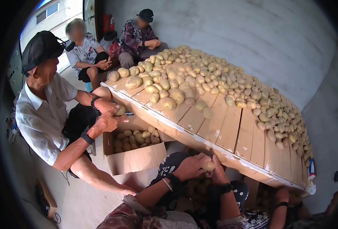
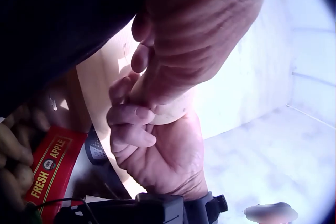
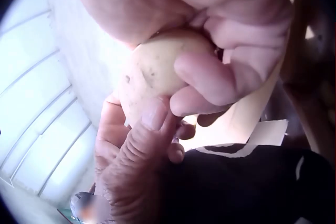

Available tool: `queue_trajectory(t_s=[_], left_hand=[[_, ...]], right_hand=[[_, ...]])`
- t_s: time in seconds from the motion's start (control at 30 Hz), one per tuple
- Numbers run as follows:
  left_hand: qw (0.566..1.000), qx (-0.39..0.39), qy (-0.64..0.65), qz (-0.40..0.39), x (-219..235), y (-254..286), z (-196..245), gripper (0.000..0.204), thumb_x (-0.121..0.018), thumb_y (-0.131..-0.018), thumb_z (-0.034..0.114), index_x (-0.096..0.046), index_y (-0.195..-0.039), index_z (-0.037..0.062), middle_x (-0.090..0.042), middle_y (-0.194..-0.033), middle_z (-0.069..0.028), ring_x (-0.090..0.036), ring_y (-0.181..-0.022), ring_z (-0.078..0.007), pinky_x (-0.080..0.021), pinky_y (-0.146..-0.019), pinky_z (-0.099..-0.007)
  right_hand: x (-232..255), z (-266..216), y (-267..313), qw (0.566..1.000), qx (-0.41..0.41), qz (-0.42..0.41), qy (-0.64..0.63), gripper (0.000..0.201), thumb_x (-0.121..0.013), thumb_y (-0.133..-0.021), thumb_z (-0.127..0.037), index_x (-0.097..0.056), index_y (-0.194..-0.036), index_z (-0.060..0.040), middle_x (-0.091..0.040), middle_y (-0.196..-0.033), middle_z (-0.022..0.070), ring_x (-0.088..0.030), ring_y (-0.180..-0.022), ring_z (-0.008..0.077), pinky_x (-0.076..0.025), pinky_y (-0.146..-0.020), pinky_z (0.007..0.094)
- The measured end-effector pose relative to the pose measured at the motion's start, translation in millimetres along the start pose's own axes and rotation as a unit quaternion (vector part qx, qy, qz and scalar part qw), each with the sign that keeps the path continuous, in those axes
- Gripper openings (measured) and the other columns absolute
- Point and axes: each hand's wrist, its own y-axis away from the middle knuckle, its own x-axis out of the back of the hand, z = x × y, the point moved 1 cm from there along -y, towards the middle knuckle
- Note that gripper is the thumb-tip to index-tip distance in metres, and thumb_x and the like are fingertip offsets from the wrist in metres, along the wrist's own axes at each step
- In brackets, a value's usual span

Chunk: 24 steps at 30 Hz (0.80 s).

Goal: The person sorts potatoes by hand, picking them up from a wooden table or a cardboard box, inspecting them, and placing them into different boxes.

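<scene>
Between my two hands is one pale yellow potato [image 1: 208, 165], held just in front of the platform's near edge, above my lap. The left hand [image 1: 192, 167] grips it from one side, its thumb pressed along the skin in the right wrist view. From the other side the right hand [image 1: 219, 174] curls its fingers round it. Small dark spots mark the potato [image 3: 155, 71] in the right wrist view. In the left wrist view the hands cover most of it. Below them, partly hidden, more potatoes lie in shade.
A slatted wooden platform [image 1: 218, 129] bears a wide heap of potatoes [image 1: 214, 76]. At left, a cardboard box [image 1: 138, 158] holds potatoes, and a seated person [image 1: 47, 87] handles one above it. Two people sit behind; another person's arm [image 1: 279, 208] reaches in at lower right. A red apple carton [image 2: 55, 171] stands low.
</scene>
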Motion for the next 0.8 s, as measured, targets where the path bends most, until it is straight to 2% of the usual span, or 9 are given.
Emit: queue_trajectory(t_s=[0.13,0.2,0.33,0.4,0.5,0.57,0.7,0.77,0.8], left_hand=[[0.999,0.003,-0.028,-0.021,8.0,2.2,-6.5,0.040,-0.066,-0.080,0.028,-0.051,-0.111,0.0076,-0.057,-0.108,-0.0135,-0.060,-0.093,-0.0349,-0.049,-0.079,-0.0410],[0.999,0.002,-0.029,-0.021,6.9,2.1,-7.6,0.041,-0.064,-0.082,0.030,-0.050,-0.113,0.0074,-0.057,-0.108,-0.0141,-0.060,-0.093,-0.0349,-0.049,-0.079,-0.0412],[0.997,0.052,-0.057,-0.010,6.8,0.1,-8.7,0.044,-0.058,-0.087,0.035,-0.049,-0.119,0.0063,-0.058,-0.107,-0.0159,-0.060,-0.094,-0.0349,-0.049,-0.078,-0.0418],[0.996,0.067,-0.035,-0.037,8.5,-5.4,-5.3,0.045,-0.055,-0.089,0.035,-0.047,-0.122,0.0052,-0.058,-0.109,-0.0172,-0.060,-0.093,-0.0367,-0.050,-0.075,-0.0422],[0.998,0.042,-0.038,0.030,6.7,-4.0,-7.2,0.045,-0.056,-0.089,0.035,-0.047,-0.121,0.0061,-0.058,-0.108,-0.0176,-0.059,-0.094,-0.0371,-0.050,-0.074,-0.0425],[0.995,0.092,-0.022,-0.040,6.7,-4.2,-5.8,0.045,-0.057,-0.088,0.035,-0.046,-0.122,0.0067,-0.059,-0.109,-0.0174,-0.059,-0.095,-0.0366,-0.049,-0.075,-0.0423],[0.999,0.033,-0.031,-0.005,3.5,-2.0,-11.2,0.046,-0.058,-0.088,0.034,-0.046,-0.122,0.0068,-0.058,-0.109,-0.0168,-0.059,-0.095,-0.0361,-0.049,-0.077,-0.0420],[0.999,0.040,-0.024,-0.007,1.1,-0.9,-8.2,0.044,-0.058,-0.088,0.032,-0.046,-0.122,0.0073,-0.056,-0.109,-0.0157,-0.059,-0.093,-0.0362,-0.049,-0.077,-0.0418],[0.999,0.045,-0.027,-0.004,-3.8,-0.2,-7.7,0.044,-0.058,-0.088,0.032,-0.046,-0.122,0.0073,-0.056,-0.109,-0.0157,-0.059,-0.093,-0.0362,-0.049,-0.077,-0.0418]], right_hand=[[5.2,6.9,-3.5,0.998,0.054,0.011,0.017,0.036,-0.046,-0.096,-0.043,-0.060,-0.096,-0.0103,-0.058,-0.075,-0.0010,-0.050,-0.058,0.0080,-0.035,-0.049,0.0223],[3.9,7.3,-3.6,0.985,0.154,0.032,0.069,0.025,-0.053,-0.095,-0.034,-0.060,-0.099,-0.0099,-0.059,-0.077,-0.0008,-0.050,-0.060,0.0062,-0.038,-0.051,0.0213],[1.1,9.2,-8.9,0.964,0.246,0.033,0.094,0.025,-0.063,-0.090,-0.016,-0.059,-0.112,-0.0050,-0.062,-0.090,-0.0009,-0.055,-0.074,0.0040,-0.043,-0.062,0.0178],[6.5,10.0,-9.9,0.970,0.236,-0.014,0.062,0.030,-0.064,-0.088,-0.008,-0.057,-0.117,-0.0026,-0.062,-0.099,0.0010,-0.058,-0.082,0.0057,-0.048,-0.072,0.0200],[-0.6,7.8,-7.6,0.967,0.251,-0.033,-0.019,0.027,-0.059,-0.090,-0.008,-0.056,-0.116,-0.0019,-0.062,-0.106,0.0060,-0.060,-0.093,0.0120,-0.050,-0.081,0.0268],[2.7,7.2,-7.4,0.965,0.257,-0.044,-0.025,0.022,-0.055,-0.093,-0.012,-0.056,-0.113,-0.0030,-0.063,-0.107,0.0085,-0.061,-0.097,0.0163,-0.051,-0.084,0.0322],[5.9,11.4,-14.1,0.965,0.233,-0.046,-0.108,0.020,-0.054,-0.094,-0.014,-0.056,-0.111,-0.0037,-0.063,-0.106,0.0061,-0.061,-0.093,0.0129,-0.051,-0.080,0.0268],[9.4,11.4,-15.6,0.969,0.209,-0.010,-0.127,0.029,-0.047,-0.098,-0.034,-0.056,-0.108,-0.0080,-0.063,-0.106,0.0057,-0.062,-0.093,0.0147,-0.050,-0.078,0.0280],[11.9,10.3,-11.8,0.970,0.205,-0.016,-0.127,0.029,-0.047,-0.098,-0.034,-0.056,-0.108,-0.0080,-0.063,-0.106,0.0057,-0.062,-0.093,0.0147,-0.050,-0.078,0.0280]])
